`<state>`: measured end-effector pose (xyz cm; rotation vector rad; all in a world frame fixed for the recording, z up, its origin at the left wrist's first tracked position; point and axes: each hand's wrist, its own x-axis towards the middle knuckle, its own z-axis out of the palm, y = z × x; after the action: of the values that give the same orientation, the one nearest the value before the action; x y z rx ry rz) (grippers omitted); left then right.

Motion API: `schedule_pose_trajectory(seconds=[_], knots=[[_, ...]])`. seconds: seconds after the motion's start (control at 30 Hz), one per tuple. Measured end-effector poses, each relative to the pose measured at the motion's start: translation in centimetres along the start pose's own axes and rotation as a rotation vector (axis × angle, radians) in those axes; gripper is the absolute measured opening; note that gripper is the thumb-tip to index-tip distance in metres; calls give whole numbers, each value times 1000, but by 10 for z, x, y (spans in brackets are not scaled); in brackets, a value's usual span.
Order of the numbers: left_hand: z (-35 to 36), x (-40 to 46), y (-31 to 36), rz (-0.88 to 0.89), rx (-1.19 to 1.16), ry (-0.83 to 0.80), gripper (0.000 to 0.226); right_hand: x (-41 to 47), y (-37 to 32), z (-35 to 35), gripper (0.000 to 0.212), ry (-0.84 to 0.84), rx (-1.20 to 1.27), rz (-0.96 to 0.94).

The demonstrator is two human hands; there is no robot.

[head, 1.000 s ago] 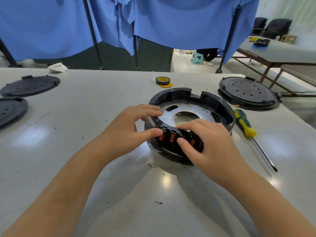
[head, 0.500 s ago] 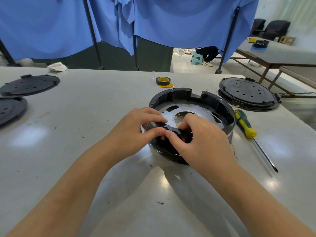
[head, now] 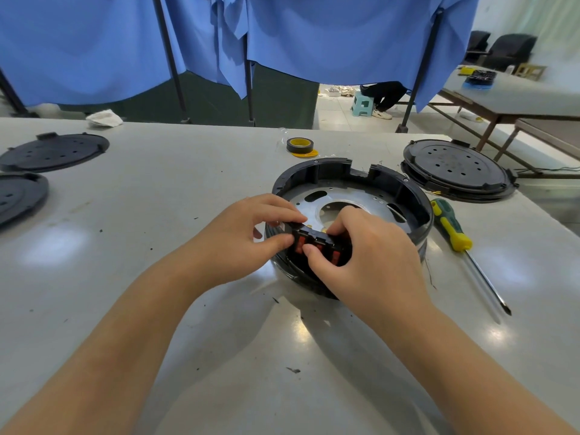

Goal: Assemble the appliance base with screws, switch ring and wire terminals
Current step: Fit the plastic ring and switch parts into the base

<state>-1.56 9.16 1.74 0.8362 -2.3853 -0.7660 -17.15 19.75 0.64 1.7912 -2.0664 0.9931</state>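
A round black appliance base (head: 405, 189) with a silver metal plate (head: 361, 196) inside stands on the grey table. At its near rim sits a black switch block with red buttons (head: 317, 243). My left hand (head: 241, 237) pinches the block's left end between thumb and fingers. My right hand (head: 367, 259) grips its right part, thumb on the front by the red buttons, fingers curled over the top. The hands hide most of the block and the base's near wall.
A green and yellow screwdriver (head: 452, 230) lies right of the base. A black lid (head: 455, 171) sits at the back right, two more lids (head: 53, 152) at the far left. A roll of tape (head: 299, 145) lies behind the base. Blue curtains hang behind the table.
Both hands have shifted on the switch block at the near rim. The right hand's thumb moved left across its front, and the red buttons show again after being covered.
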Motion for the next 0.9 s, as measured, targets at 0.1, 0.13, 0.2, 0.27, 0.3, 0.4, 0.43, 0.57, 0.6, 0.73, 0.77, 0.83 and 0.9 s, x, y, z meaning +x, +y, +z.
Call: schedule_pose_trajectory(seconds=[0.1, 0.13, 0.2, 0.27, 0.3, 0.4, 0.43, 0.57, 0.6, 0.73, 0.77, 0.83, 0.9], knots=[[2, -3, 0, 7, 44, 15, 41, -1, -1, 0, 29, 11, -13, 7], [4, -3, 0, 14, 66, 38, 40, -1, -2, 0, 29, 7, -24, 12], [7, -2, 1, 35, 101, 74, 38, -1, -3, 1, 29, -16, -46, 22], [7, -2, 1, 37, 99, 67, 40, -1, -3, 3, 34, -26, -64, 34], [6, -3, 1, 29, 82, 52, 41, 0, -4, 3, 36, -30, -73, 39], [5, -4, 1, 27, 53, 42, 42, 0, -5, 3, 34, -51, -103, 51], [6, -4, 2, 36, 59, 54, 40, 0, -5, 3, 33, -58, -112, 56], [9, -3, 5, 73, 120, 86, 37, 0, -6, 4, 34, -62, -148, 71], [10, -3, 6, 79, 129, 93, 36, 0, -7, 4, 34, -62, -157, 76], [11, -3, 6, 90, 140, 114, 35, 0, -9, 7, 33, -71, -191, 99], [11, -3, 5, 91, 140, 115, 35, 0, -9, 7, 34, -80, -202, 103], [11, -3, 5, 91, 141, 113, 35, 0, -9, 7, 35, -89, -208, 102], [10, -3, 5, 83, 128, 109, 32, 0, -9, 6, 37, -93, -200, 99]])
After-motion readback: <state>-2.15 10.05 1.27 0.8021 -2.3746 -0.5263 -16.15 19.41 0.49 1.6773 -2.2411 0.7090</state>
